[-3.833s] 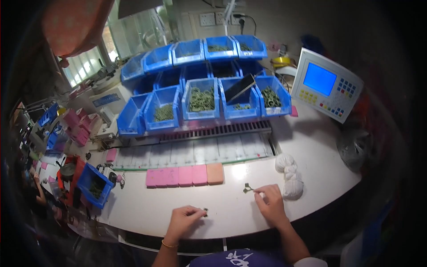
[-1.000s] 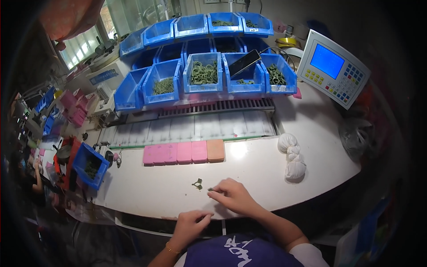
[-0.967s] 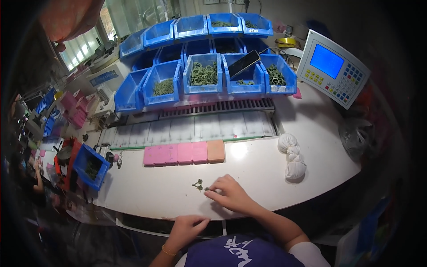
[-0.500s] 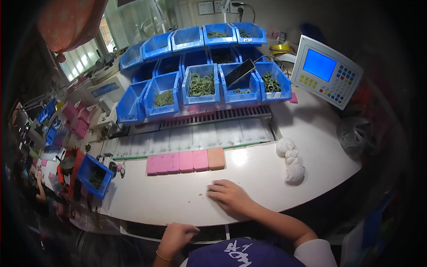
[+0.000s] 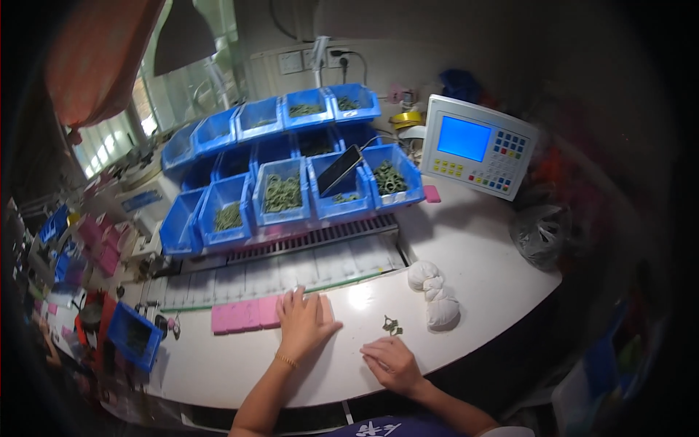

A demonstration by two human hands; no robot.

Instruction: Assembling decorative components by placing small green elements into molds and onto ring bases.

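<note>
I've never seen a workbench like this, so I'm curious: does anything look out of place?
The smartphone: it leans slantwise in a blue bin that also holds small green pieces, where a phone seems odd.

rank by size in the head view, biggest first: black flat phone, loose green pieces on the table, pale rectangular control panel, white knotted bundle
1. Pale rectangular control panel
2. White knotted bundle
3. Black flat phone
4. Loose green pieces

The left hand (image 5: 301, 325) partly hides the pink blocks (image 5: 246, 315) (contact unclear).
</note>
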